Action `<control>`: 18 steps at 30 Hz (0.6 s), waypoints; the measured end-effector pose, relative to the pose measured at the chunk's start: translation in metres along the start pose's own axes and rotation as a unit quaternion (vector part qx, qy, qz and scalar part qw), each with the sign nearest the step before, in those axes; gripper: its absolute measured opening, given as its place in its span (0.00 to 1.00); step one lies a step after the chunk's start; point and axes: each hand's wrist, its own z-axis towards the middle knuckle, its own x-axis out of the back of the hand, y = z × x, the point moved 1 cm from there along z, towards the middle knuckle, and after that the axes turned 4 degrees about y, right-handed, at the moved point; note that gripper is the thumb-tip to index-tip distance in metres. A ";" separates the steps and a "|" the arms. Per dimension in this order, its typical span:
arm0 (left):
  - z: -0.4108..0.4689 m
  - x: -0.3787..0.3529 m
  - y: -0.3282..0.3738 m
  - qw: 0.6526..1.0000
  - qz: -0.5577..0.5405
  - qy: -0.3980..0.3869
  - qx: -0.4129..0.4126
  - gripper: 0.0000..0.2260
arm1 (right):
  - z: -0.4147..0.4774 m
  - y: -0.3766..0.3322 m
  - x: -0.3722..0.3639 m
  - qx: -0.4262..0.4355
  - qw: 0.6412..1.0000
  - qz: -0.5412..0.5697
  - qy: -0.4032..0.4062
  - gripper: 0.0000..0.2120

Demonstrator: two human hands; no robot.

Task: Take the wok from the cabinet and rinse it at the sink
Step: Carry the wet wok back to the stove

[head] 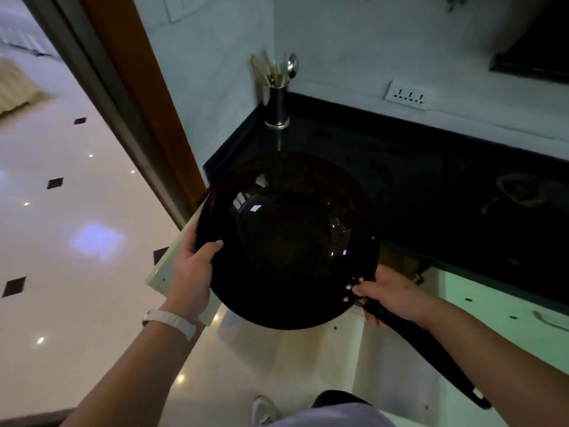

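The left hand (192, 266) is curled over the wok (286, 241) rim at centre-left, thumb inside the bowl, while the right hand (391, 295) is closed around the handle (425, 349) base by the rivets, holding the wok mid-frame above the open cabinet door (175, 266). The pan appears rigid, heavy and glossy, likely slick, so this two-point hold seems appropriate. The dark counter (400, 167) and utensil holder (278, 103) lie beyond, at upper centre; no sink is visible.

A dark, glossy countertop (400, 167) runs along a pale wall into a corner. In that corner stands 1 metal utensil holder (278, 107), upright on the counter, with chopsticks and a spoon (292, 66) sticking out.
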 end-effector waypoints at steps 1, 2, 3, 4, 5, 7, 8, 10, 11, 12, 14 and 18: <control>0.009 -0.005 0.004 1.000 0.003 -0.010 0.005 0.23 | 0.001 -0.002 0.000 -0.001 1.000 0.010 0.013 0.04; 0.016 -0.010 0.007 1.000 0.007 -0.018 0.011 0.23 | 0.003 -0.002 0.002 -0.001 0.999 0.021 0.024 0.04; 0.023 -0.017 0.011 0.999 0.010 -0.028 0.018 0.24 | 0.005 -0.003 0.004 -0.001 0.999 0.029 0.035 0.05; 0.030 -0.025 0.014 0.999 0.013 -0.041 0.025 0.24 | 0.008 -0.002 0.007 -0.001 0.998 0.036 0.046 0.05; 0.037 -0.032 0.016 0.998 0.019 -0.054 0.029 0.23 | 0.011 -0.001 0.010 -0.001 0.998 0.039 0.055 0.05; 0.056 -0.050 0.019 0.996 0.036 -0.074 0.028 0.22 | 0.022 0.000 0.020 -0.008 0.996 0.054 0.075 0.07; 0.065 -0.060 0.021 0.996 0.046 -0.078 0.025 0.22 | 0.027 0.000 0.026 -0.011 0.994 0.068 0.081 0.07; 0.088 -0.083 0.021 0.994 0.058 -0.084 0.028 0.24 | 0.043 -0.001 0.044 -0.006 0.993 0.084 0.088 0.08; 0.095 -0.091 0.021 0.994 0.062 -0.089 0.031 0.24 | 0.048 -0.003 0.049 -0.004 0.993 0.082 0.087 0.08; 0.101 -0.097 0.022 0.993 0.068 -0.094 0.030 0.24 | 0.053 -0.004 0.053 -0.004 0.993 0.084 0.083 0.09; 0.121 -0.120 0.022 0.991 0.082 -0.106 0.016 0.23 | 0.072 -0.004 0.072 -0.009 0.990 0.110 0.082 0.10; 0.162 -0.180 0.032 0.989 0.103 -0.106 -0.005 0.21 | 0.119 -0.012 0.122 -0.011 0.988 0.126 0.088 0.10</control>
